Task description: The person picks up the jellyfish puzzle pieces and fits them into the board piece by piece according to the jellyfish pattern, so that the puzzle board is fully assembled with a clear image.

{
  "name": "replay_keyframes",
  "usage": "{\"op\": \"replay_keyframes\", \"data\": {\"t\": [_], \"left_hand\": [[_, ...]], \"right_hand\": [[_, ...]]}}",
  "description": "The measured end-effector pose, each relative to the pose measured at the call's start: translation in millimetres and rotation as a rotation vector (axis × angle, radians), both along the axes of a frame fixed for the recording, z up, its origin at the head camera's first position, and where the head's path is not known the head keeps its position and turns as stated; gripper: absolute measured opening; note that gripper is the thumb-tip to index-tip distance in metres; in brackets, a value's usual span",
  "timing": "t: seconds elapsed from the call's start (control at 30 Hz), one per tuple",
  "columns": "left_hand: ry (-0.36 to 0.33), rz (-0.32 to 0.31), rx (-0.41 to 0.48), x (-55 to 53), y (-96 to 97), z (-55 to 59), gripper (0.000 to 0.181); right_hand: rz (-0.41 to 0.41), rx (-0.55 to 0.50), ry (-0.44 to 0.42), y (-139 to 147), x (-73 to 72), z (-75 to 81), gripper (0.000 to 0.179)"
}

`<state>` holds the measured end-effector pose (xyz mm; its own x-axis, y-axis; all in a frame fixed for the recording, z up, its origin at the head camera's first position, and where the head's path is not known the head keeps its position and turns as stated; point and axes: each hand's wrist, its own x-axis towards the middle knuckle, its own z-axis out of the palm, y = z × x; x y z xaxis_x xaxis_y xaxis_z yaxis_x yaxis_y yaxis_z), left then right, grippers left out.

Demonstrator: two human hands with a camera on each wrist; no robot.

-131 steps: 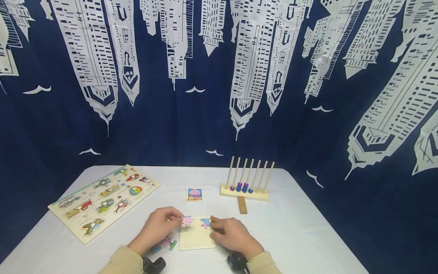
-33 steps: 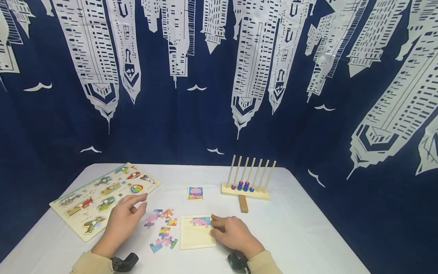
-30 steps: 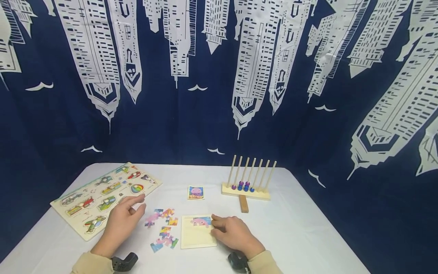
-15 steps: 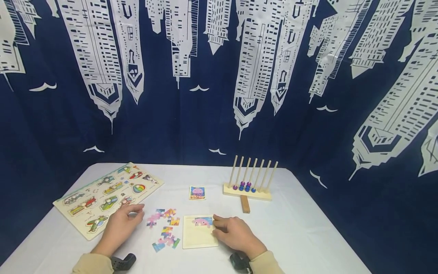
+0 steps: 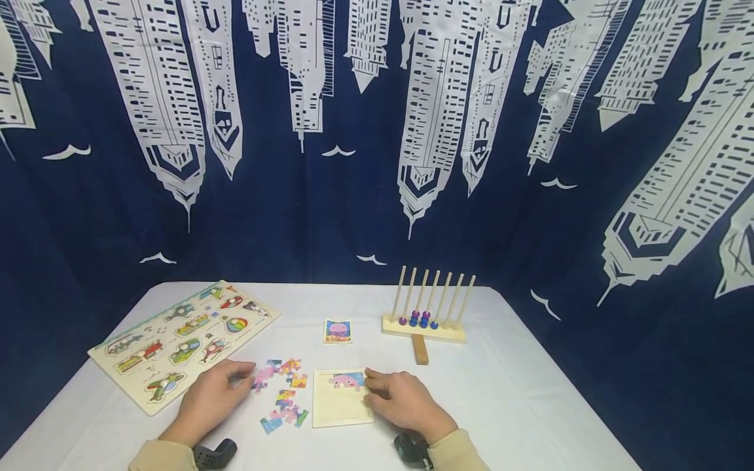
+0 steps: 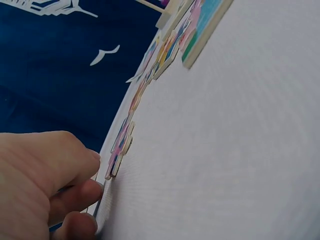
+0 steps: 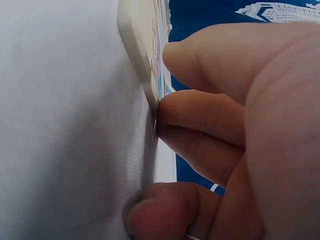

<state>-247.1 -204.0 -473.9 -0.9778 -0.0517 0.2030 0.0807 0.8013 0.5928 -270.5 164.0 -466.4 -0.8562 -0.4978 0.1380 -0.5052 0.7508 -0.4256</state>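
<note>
In the head view my left hand [image 5: 211, 396] is low over the table, fingers relaxed, holding nothing, its fingertips right beside the pink jigsaw pieces [image 5: 265, 374]. More loose jigsaw pieces [image 5: 285, 413] lie between it and a shallow wooden puzzle tray [image 5: 341, 413]. Two joined pieces with a pink face and blue ground [image 5: 347, 380] sit along the tray's top right. My right hand [image 5: 406, 402] rests at the tray's right side. In the right wrist view, its fingers [image 7: 195, 112] touch the tray's edge [image 7: 134, 47], and the thumb overlaps its face.
Behind the tray lies a small octopus picture card [image 5: 338, 331]. A peg counting stand [image 5: 424, 329] with beads is at back right, a brown wooden block [image 5: 420, 349] before it. A vehicle knob puzzle board [image 5: 182, 343] lies at left. A dark skyline curtain [image 5: 306, 216] hangs behind.
My left hand placed the pink face piece beside the blue piece in the tray, withdrew left, then came down beside the loose pieces. My right hand stayed at the tray's edge.
</note>
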Motion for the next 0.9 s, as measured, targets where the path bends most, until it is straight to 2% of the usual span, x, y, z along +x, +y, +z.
{"op": "replay_keyframes", "data": {"t": [0.2,0.43,0.9], "left_hand": [[-0.006,0.002,-0.003,-2.3,-1.4,-2.4,0.028],[-0.006,0.015,-0.001,-2.8,-1.6,-4.7,0.031],[0.069,-0.008,-0.036,-1.3,-4.3,-10.0,0.030]], "right_hand": [[-0.003,-0.015,-0.007,-1.2,0.1,-0.2,0.038],[0.000,-0.014,-0.002,-1.1,-1.9,-1.2,0.038],[0.001,-0.007,-0.011,-3.9,-0.6,0.2,0.039]]}}
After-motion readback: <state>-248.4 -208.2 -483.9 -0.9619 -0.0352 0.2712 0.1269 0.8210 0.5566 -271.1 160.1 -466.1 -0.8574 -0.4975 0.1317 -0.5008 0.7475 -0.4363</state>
